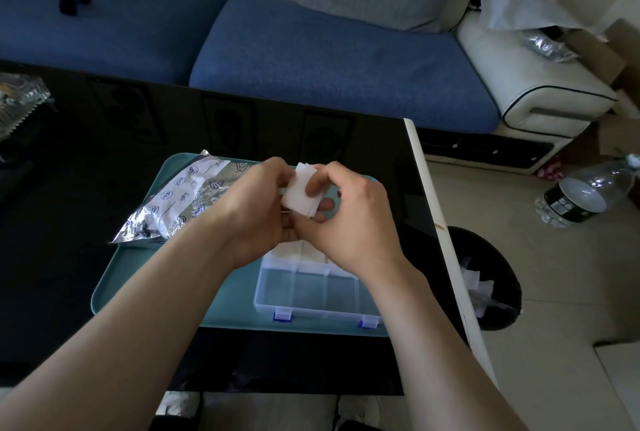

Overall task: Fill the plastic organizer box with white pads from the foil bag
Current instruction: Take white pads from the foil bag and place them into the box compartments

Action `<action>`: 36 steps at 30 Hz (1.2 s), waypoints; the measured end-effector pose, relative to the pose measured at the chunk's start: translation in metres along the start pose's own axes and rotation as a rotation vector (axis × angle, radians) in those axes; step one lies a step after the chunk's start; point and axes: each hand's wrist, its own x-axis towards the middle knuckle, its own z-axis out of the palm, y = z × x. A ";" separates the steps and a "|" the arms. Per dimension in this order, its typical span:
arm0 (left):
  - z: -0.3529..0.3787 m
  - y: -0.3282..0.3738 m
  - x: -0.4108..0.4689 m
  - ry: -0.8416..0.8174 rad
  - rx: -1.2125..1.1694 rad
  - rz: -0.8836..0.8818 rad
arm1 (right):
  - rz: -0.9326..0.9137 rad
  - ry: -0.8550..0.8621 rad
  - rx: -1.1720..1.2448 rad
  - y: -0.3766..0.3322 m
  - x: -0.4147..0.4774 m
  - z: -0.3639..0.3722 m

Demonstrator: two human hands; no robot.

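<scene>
Dim daylight from the right, wide-angle bending at edges, slightly soft.

- The tray [145, 278] lies on the counter [69, 223], at frame centre.
- The organizer box [311, 292] sits on the tray's lower right.
- The foil bag [173, 202] lies across the tray's upper left corner.
- The pads [299, 193] sit between the left hand [256, 209] and right hand [349, 219], above the box's upper end.
- The sofa [329, 60] runs behind the counter, along the top.
- The bin [502, 257] stands right of the counter.
</scene>
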 end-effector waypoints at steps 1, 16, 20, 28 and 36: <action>-0.001 0.001 -0.001 -0.007 -0.036 -0.012 | 0.009 0.003 0.020 0.000 -0.001 -0.001; 0.005 -0.001 0.005 0.054 -0.072 0.004 | -0.044 0.015 -0.041 -0.001 0.002 -0.002; 0.003 -0.003 0.004 0.061 -0.053 0.000 | -0.056 -0.055 -0.020 -0.005 0.001 -0.002; 0.007 -0.008 -0.002 0.074 0.024 0.044 | 0.028 -0.190 -0.030 -0.011 -0.009 -0.004; 0.016 -0.021 -0.010 0.028 0.269 0.126 | 0.369 0.026 0.378 -0.019 -0.013 -0.018</action>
